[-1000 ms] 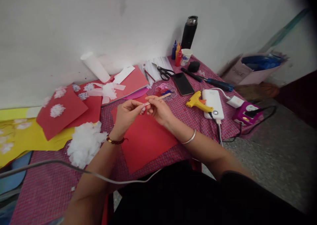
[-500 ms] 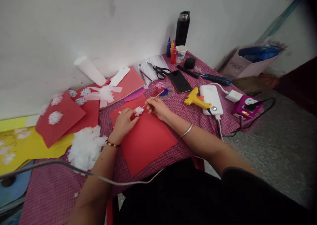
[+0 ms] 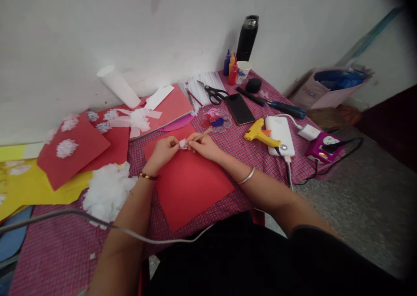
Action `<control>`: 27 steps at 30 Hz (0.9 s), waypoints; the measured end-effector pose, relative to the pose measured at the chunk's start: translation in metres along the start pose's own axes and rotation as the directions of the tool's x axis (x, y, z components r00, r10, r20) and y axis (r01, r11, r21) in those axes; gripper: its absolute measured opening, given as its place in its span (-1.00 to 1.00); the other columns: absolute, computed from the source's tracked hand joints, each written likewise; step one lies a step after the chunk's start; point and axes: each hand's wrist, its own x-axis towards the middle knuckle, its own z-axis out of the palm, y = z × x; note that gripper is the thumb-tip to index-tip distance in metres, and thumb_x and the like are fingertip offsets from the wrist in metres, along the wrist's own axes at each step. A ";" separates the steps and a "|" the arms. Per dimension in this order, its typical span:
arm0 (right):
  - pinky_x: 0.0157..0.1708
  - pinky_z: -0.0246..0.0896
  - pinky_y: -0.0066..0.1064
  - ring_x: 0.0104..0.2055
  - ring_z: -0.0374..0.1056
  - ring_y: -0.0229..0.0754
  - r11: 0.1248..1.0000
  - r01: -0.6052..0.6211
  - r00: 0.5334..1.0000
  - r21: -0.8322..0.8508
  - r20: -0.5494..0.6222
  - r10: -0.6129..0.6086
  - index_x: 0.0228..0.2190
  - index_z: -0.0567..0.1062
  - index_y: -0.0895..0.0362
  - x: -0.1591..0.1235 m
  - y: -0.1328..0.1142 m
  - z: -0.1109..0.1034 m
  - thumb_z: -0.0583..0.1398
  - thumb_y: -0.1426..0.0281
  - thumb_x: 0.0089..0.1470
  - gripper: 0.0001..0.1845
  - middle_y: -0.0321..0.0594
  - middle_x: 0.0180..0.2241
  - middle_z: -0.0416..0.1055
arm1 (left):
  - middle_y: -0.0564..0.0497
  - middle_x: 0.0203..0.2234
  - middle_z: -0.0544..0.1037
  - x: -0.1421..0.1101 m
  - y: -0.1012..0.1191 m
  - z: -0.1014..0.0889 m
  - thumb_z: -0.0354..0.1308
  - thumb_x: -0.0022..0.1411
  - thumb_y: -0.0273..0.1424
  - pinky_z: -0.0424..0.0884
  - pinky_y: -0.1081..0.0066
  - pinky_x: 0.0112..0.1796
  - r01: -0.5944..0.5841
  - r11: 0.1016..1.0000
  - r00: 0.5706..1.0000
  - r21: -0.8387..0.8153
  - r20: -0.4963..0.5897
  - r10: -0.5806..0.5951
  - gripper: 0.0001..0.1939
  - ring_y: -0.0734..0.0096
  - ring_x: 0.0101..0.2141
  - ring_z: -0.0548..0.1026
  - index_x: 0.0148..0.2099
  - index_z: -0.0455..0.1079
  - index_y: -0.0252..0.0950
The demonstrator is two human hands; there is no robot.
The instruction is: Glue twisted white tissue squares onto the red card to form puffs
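Over a red sheet of paper (image 3: pixel 195 187), a small white tissue-paper flower (image 3: pixel 183 144) sits between my two hands. My left hand (image 3: pixel 165 152) pinches its left side with thumb and forefinger. From the right, the closed fingertips of my right hand (image 3: pixel 204 147) touch the flower too. A thin wooden stick (image 3: pixel 206 132) pokes out of my right hand toward a clear palette (image 3: pixel 216 120) with pink, red and blue paint. A pile of white tissue pieces (image 3: pixel 109 192) lies left of my left forearm.
Red cards with tissue flowers (image 3: pixel 86 152) lie left. Behind are scissors (image 3: pixel 213 92), paint bottles (image 3: pixel 233 72) and a paper cup (image 3: pixel 243 71). A phone (image 3: pixel 240 108), yellow glue gun (image 3: pixel 262 133) and white power bank (image 3: pixel 280 135) lie right. A cable (image 3: pixel 130 233) crosses in front.
My right hand has moved left so its fingertips meet the flower; the stick now points away from it. My left fingers have closed in on the flower. The view has shifted slightly.
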 end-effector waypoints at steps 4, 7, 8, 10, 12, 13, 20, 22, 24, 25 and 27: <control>-0.41 0.17 -0.48 -0.46 0.27 -0.31 0.978 0.114 0.992 -0.173 0.072 -0.103 -0.42 0.47 0.16 -0.003 0.004 0.002 0.09 0.52 0.07 -0.84 -0.32 -0.49 0.38 | 0.04 -0.61 0.45 0.000 0.003 -0.001 0.10 0.03 -0.45 0.10 0.42 -0.47 0.027 1.000 1.000 -0.009 0.007 -0.027 -0.91 0.38 -0.52 0.34 -0.49 0.39 -0.27; -0.37 0.16 -0.47 -0.45 0.27 -0.31 0.950 0.155 0.986 -0.272 0.100 -0.132 -0.41 0.48 0.16 -0.003 0.005 0.002 0.07 0.52 0.10 -0.82 -0.30 -0.45 0.41 | 0.03 -0.59 0.47 -0.001 0.005 -0.001 0.10 0.04 -0.45 0.12 0.41 -0.45 0.036 0.999 0.999 -0.011 0.006 -0.036 -0.90 0.37 -0.51 0.35 -0.49 0.40 -0.27; -0.36 0.17 -0.46 -0.45 0.27 -0.31 0.942 0.155 0.986 -0.298 0.102 -0.130 -0.40 0.48 0.16 -0.003 0.005 0.002 0.06 0.52 0.10 -0.81 -0.29 -0.44 0.42 | 0.03 -0.59 0.47 -0.001 0.005 -0.001 0.10 0.04 -0.45 0.13 0.41 -0.45 0.038 0.999 0.999 -0.012 0.006 -0.038 -0.90 0.37 -0.51 0.36 -0.49 0.40 -0.27; -0.34 0.17 -0.46 -0.44 0.29 -0.31 0.931 0.150 0.987 -0.333 0.103 -0.122 -0.39 0.48 0.15 -0.003 0.005 0.003 0.05 0.55 0.10 -0.79 -0.29 -0.43 0.43 | 0.03 -0.59 0.48 -0.001 0.004 -0.001 0.09 0.05 -0.46 0.14 0.40 -0.45 0.040 0.999 0.999 -0.013 0.008 -0.040 -0.89 0.37 -0.51 0.36 -0.48 0.40 -0.28; -0.32 0.19 -0.46 -0.42 0.30 -0.31 0.928 0.150 0.987 -0.342 0.107 -0.120 -0.39 0.48 0.15 -0.003 0.004 0.004 0.04 0.57 0.09 -0.77 -0.29 -0.42 0.43 | 0.02 -0.58 0.49 -0.001 0.003 -0.001 0.09 0.06 -0.47 0.14 0.40 -0.45 0.042 0.999 0.999 -0.013 0.011 -0.042 -0.89 0.36 -0.51 0.36 -0.48 0.41 -0.28; -0.31 0.19 -0.46 -0.42 0.31 -0.30 0.930 0.151 0.987 -0.336 0.105 -0.122 -0.39 0.48 0.15 -0.003 0.004 0.004 0.04 0.58 0.08 -0.77 -0.29 -0.42 0.43 | 0.02 -0.58 0.49 -0.001 0.002 -0.001 0.09 0.05 -0.47 0.14 0.40 -0.45 0.044 0.999 0.999 -0.013 0.010 -0.043 -0.89 0.36 -0.51 0.36 -0.47 0.41 -0.28; -0.49 0.18 -0.48 -0.56 0.27 -0.33 0.999 0.018 0.990 0.042 -0.140 -0.012 -0.42 0.44 0.16 -0.001 0.004 0.002 0.09 0.46 0.06 -0.88 -0.33 -0.53 0.40 | 0.03 -0.59 0.46 -0.002 0.002 0.005 0.09 0.08 -0.41 0.13 0.41 -0.46 0.018 1.000 1.000 -0.014 -0.003 -0.018 -0.87 0.38 -0.52 0.34 -0.48 0.39 -0.29; -0.54 0.16 -0.51 -0.61 0.25 -0.34 0.981 -0.023 0.969 0.191 -0.238 0.069 -0.41 0.42 0.15 0.000 0.002 -0.001 0.11 0.42 0.06 -0.91 -0.36 -0.57 0.38 | 0.04 -0.60 0.45 -0.003 0.006 0.003 0.09 0.10 -0.38 0.14 0.42 -0.48 0.006 1.000 1.000 -0.025 0.009 -0.006 -0.85 0.39 -0.53 0.33 -0.48 0.40 -0.30; -0.58 0.16 -0.52 -0.64 0.23 -0.36 0.959 -0.062 0.955 0.278 -0.263 0.138 -0.43 0.41 0.15 0.001 0.000 -0.003 0.12 0.41 0.05 -0.92 -0.38 -0.60 0.37 | 0.05 -0.58 0.46 -0.007 0.009 -0.011 0.08 0.13 -0.35 0.17 0.43 -0.48 -0.001 0.999 1.000 -0.036 0.013 0.001 -0.82 0.40 -0.52 0.34 -0.42 0.44 -0.30; -0.58 0.17 -0.53 -0.65 0.23 -0.36 0.951 -0.077 0.953 0.298 -0.260 0.158 -0.44 0.41 0.15 0.001 -0.001 -0.004 0.13 0.42 0.04 -0.92 -0.38 -0.61 0.37 | 0.05 -0.56 0.48 -0.011 0.010 -0.022 0.07 0.16 -0.33 0.21 0.43 -0.47 -0.003 0.998 1.000 -0.060 -0.015 0.002 -0.81 0.40 -0.51 0.36 -0.36 0.46 -0.31; -0.59 0.18 -0.53 -0.65 0.22 -0.37 0.947 -0.088 0.955 0.308 -0.242 0.168 -0.46 0.42 0.16 0.000 -0.003 -0.004 0.15 0.43 0.01 -0.93 -0.38 -0.62 0.37 | 0.03 -0.46 0.52 -0.024 0.011 -0.054 0.07 0.21 -0.29 0.30 0.43 -0.42 -0.013 0.989 0.990 -0.145 -0.143 -0.008 -0.75 0.40 -0.46 0.42 -0.18 0.48 -0.29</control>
